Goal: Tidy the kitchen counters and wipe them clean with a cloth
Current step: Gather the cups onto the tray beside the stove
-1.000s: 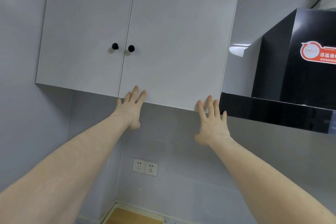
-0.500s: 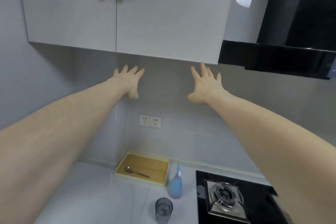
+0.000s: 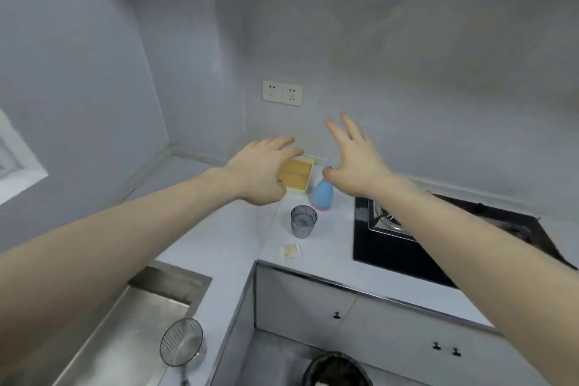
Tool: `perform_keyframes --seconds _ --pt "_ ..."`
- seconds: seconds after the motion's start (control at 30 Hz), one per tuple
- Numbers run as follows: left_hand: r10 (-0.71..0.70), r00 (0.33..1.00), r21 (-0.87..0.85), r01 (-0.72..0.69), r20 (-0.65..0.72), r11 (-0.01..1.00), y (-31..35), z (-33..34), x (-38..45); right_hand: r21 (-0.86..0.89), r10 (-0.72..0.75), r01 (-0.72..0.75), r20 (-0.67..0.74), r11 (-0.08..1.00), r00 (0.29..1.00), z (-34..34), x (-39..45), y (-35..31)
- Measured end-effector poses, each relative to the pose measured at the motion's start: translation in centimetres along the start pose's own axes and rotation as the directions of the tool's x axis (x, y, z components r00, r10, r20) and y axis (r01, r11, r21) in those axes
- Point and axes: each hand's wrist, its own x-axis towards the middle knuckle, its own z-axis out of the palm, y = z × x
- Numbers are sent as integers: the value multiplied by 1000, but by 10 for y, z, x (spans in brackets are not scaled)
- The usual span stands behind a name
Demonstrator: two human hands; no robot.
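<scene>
Both my arms reach forward over the white L-shaped counter (image 3: 238, 229). My left hand (image 3: 260, 169) hovers with loose fingers above a yellow-rimmed wooden tray (image 3: 297, 177) at the back wall and holds nothing. My right hand (image 3: 354, 160) is spread with straight fingers above a blue and pink spray bottle (image 3: 322, 196), apart from it. A grey tumbler (image 3: 303, 221) stands in front of the bottle. A small beige wrapper (image 3: 290, 251) lies near the counter's front edge. No cloth is in view.
A black gas hob (image 3: 407, 247) sits at the right under my right forearm. A steel sink (image 3: 138, 316) with a mesh strainer (image 3: 181, 341) lies at the lower left. Wall sockets (image 3: 282, 93) are above the tray. A dark bin (image 3: 336, 370) stands on the floor below.
The view has dropped from the wall cupboard to the counter. Both hands have come down from the cupboard's lower edge to above the tray and the spray bottle.
</scene>
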Motion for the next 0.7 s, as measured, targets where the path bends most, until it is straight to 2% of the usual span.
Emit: perform_keyframes --seconds 0.1,0.2,0.33,0.43,0.53,0.7 --pt "-27 998 -50 30 53 998 7 36 -31 113 5 -13 76 994 997 34 -31 9" --pt "-110 989 -89 118 97 989 8 68 -58 218 13 -40 125 975 992 62 -59 19" --pt "-236 964 -184 256 126 949 18 107 -98 253 -3 -58 234 966 972 89 -92 34" --pt "-303 944 -256 327 130 910 35 128 -126 320 -40 -47 261 946 965 103 -112 42" --pt "-411 902 -305 431 129 849 52 142 -149 357 -71 -43 302 933 951 113 -125 52" --pt "-585 805 -347 580 102 737 86 149 -181 397 -236 87 344 914 909 112 -138 65"
